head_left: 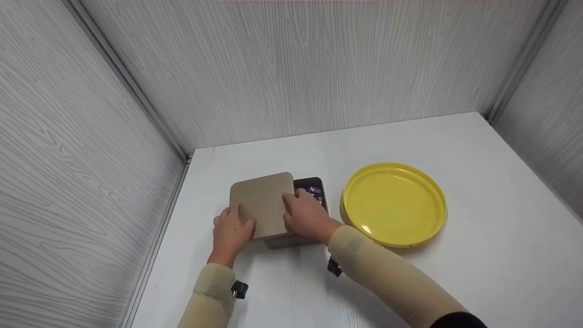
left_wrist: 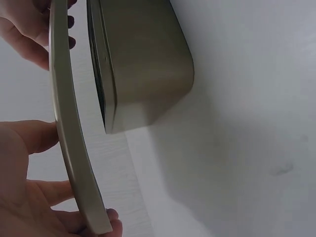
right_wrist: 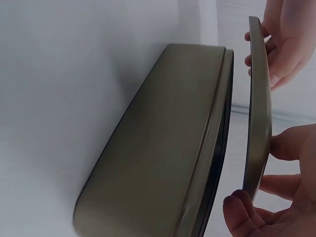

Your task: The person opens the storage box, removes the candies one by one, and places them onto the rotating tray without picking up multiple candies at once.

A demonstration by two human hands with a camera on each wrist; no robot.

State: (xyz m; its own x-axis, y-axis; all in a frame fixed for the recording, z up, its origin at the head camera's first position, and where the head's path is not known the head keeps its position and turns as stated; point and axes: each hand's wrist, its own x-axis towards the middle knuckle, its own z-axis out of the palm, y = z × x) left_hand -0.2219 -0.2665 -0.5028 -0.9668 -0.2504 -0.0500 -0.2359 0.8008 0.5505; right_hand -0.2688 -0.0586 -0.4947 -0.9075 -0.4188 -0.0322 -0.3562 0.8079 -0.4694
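A flat, gold-brown square lid (head_left: 264, 205) is held between both hands, raised a little above its matching tin box (head_left: 296, 241) and shifted to the left of it. My left hand (head_left: 231, 231) grips the lid's left side, fingertips curled under the rim in the left wrist view. On the opposite side, my right hand (head_left: 306, 214) pinches the lid's right edge, with fingers beneath it in the right wrist view. A gap separates lid and box (right_wrist: 153, 138). Inside the box's uncovered right part, shiny dark blue and purple wrapped pieces (head_left: 314, 191) show; the rest is covered.
A round yellow tray (head_left: 394, 205) with a raised rim lies on the white table (head_left: 282, 287), right of the box and close to the right forearm. Wood-grain panels (head_left: 319, 68) enclose the table at the back and both sides.
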